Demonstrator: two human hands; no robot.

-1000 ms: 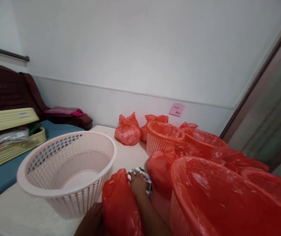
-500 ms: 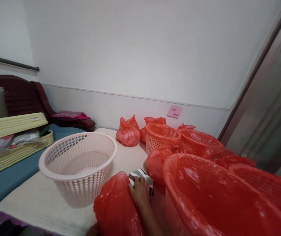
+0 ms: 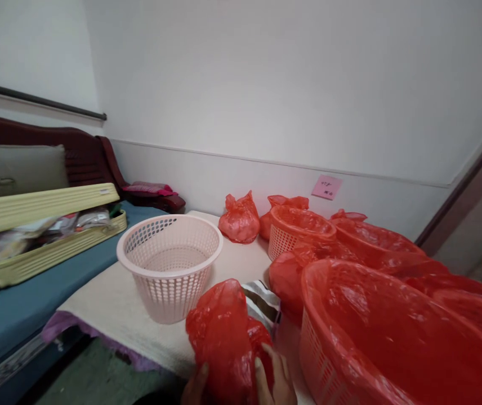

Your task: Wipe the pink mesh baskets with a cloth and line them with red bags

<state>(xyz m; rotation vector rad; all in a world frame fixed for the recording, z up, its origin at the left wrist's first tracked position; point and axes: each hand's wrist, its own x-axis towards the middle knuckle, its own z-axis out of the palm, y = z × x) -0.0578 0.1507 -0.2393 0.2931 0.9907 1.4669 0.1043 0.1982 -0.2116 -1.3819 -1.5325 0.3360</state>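
Note:
A bulging red plastic bag [image 3: 226, 337] stands at the front edge of the cloth-covered table, between both hands. My left hand [image 3: 194, 385], mostly cut off by the bottom of the view, presses its thumb to the bag's left side. On the other side my right hand [image 3: 277, 379] has its curled fingers and thumb on the red plastic. Just behind the bag lies a striped grey, white and brown folded item [image 3: 262, 304], partly covered by it. What the bag contains is hidden.
A pale pink plastic basket [image 3: 173, 295] is left of the bag. Red-lined baskets, including a large one [image 3: 323, 343], crowd the right. A tied red bag [image 3: 241, 222] sits by the wall below a pink note [image 3: 326, 187]. An open yellow suitcase [image 3: 50, 259] rests on the bed at left.
My right hand has left the striped item and come back to the red bag's right side. My left thumb now shows on the bag. The view has swung left.

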